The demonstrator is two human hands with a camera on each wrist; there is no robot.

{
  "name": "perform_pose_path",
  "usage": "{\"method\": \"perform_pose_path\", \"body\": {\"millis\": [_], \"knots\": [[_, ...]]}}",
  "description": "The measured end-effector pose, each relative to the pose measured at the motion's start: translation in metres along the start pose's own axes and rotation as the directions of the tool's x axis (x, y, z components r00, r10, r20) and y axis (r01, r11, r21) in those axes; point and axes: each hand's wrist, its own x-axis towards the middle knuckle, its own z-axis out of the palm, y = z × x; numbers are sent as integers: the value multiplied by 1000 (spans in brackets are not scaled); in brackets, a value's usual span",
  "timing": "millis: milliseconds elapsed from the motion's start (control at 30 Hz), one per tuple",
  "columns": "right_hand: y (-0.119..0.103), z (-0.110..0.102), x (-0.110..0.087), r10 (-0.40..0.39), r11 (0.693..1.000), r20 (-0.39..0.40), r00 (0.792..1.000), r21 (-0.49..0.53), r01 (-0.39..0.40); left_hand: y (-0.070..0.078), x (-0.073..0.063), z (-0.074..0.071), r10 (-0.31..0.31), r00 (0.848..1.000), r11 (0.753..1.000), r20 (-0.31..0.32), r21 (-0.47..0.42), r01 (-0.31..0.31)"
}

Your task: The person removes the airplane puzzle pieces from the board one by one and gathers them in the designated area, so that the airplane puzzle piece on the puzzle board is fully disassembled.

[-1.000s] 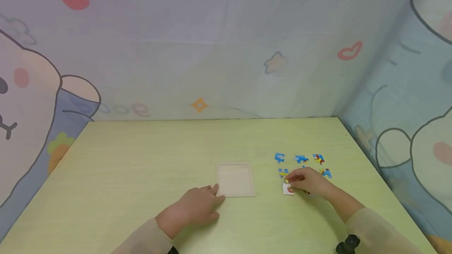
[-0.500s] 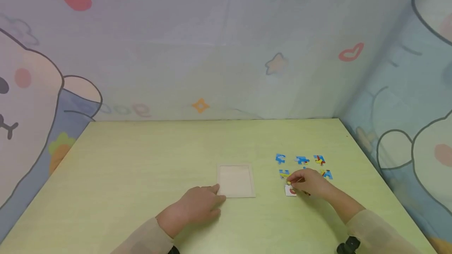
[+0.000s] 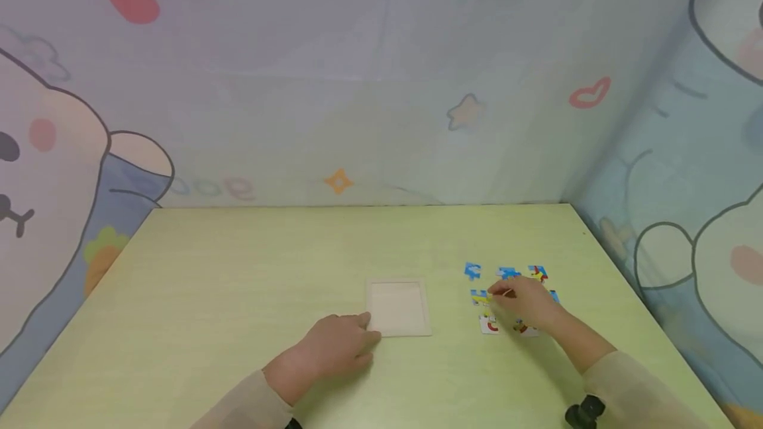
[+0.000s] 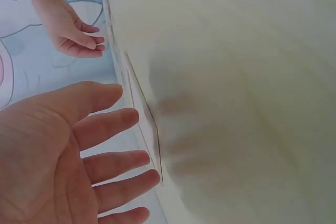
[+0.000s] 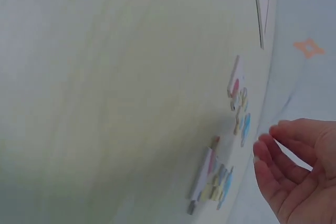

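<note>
My left hand (image 3: 334, 348) lies at the near left corner of a pale square puzzle tray (image 3: 426, 313), fingertips at its rim. In the left wrist view its fingers (image 4: 118, 121) are spread and nearly straight. My right hand (image 3: 527, 300) hovers over the small jigsaw pieces, thumb and fingers loosely bent; in the right wrist view no piece shows between the fingertips. Just left of those fingertips is a blue and yellow piece (image 3: 479, 296). Nearer lie a white piece with red (image 3: 489, 325) and another white-edged piece (image 3: 528, 330). The hand hides the middle of the group.
Along the far row lie a blue piece (image 3: 473, 271), a second blue piece (image 3: 508, 273) and a red and yellow one (image 3: 538, 273). Part of another piece (image 3: 555, 296) shows right of the hand. Printed cloth walls (image 3: 298, 85) border the pale table (image 3: 238, 270).
My right hand has moved back from the near white piece with red, uncovering both near pieces and covering more of the middle row. The left hand and the tray have stayed put.
</note>
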Motion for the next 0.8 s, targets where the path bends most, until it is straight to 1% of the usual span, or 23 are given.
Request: {"method": "perform_pose_path", "body": {"millis": [67,100,133,167,200,267,300,333,367,433,500,600,700,800], "knots": [[-2,-3,4,-23,997,-60,998,-81,18,-7,-1,1,-42,999,999,-19,-10,42],[-3,-4,6,-34,992,-89,995,-123,22,-11,-1,1,-82,996,997,-28,-17,81],[-4,-6,8,-45,985,-118,992,-171,25,-16,-2,1,-125,991,992,-45,-6,125],[-5,-7,11,-61,973,-143,988,-229,27,-21,-3,1,-174,982,985,-69,12,175],[-6,-9,13,-61,960,-160,985,-280,14,-26,-4,2,-224,970,973,-93,31,228],[-7,-11,17,-56,929,-166,985,-369,-10,-36,-6,1,-320,938,942,-137,60,330],[-8,-12,19,-44,915,-156,987,-404,-23,-40,-7,1,-357,921,926,-153,68,371],[-7,-12,20,-35,901,-144,989,-432,-31,-43,-8,1,-384,908,913,-165,77,400],[-8,-12,22,-18,893,-129,991,-447,-42,-46,-9,0,-408,897,903,-168,69,423],[-8,-12,22,12,885,-107,994,-461,-60,-49,-11,0,-439,884,891,-160,48,451],[-9,-12,22,22,881,-101,995,-468,-67,-51,-12,-1,-458,876,884,-149,33,467],[-11,-11,22,31,884,-99,995,-462,-73,-53,-13,0,-482,865,873,-142,7,488],[-11,-7,21,38,886,-91,995,-458,-76,-56,-15,4,-499,854,865,-146,-21,502],[-10,-5,20,42,888,-85,996,-454,-76,-58,-16,8,-505,851,862,-147,-36,506]]}}
